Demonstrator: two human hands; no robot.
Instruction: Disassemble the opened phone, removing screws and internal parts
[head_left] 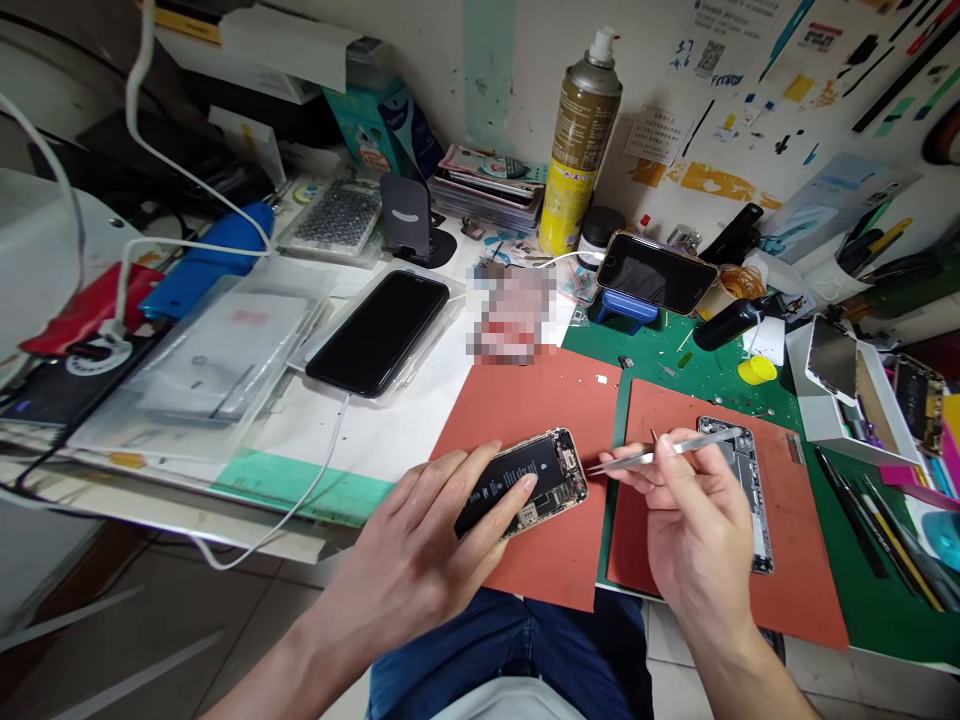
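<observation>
An opened smartphone (555,478) with its black battery and circuit board exposed is gripped by my left hand (427,545), thumb and fingers along its sides. My right hand (694,510) pinches a pair of metal tweezers (637,460), whose tips point left toward the phone's upper end, a short gap away from it. Behind my right hand a second opened phone frame (759,520) lies on the right red mat (806,590), partly covered by the hand. The left red mat (574,570) lies beneath the held phone.
A black-screened phone (379,335) rests on a clear case at left. Behind stand a yellow spray can (581,150) and a phone (656,272) on a blue stand (626,312). Several slim tools (892,540) lie at right, near a white box (862,425). A white cable (319,510) droops over the front edge.
</observation>
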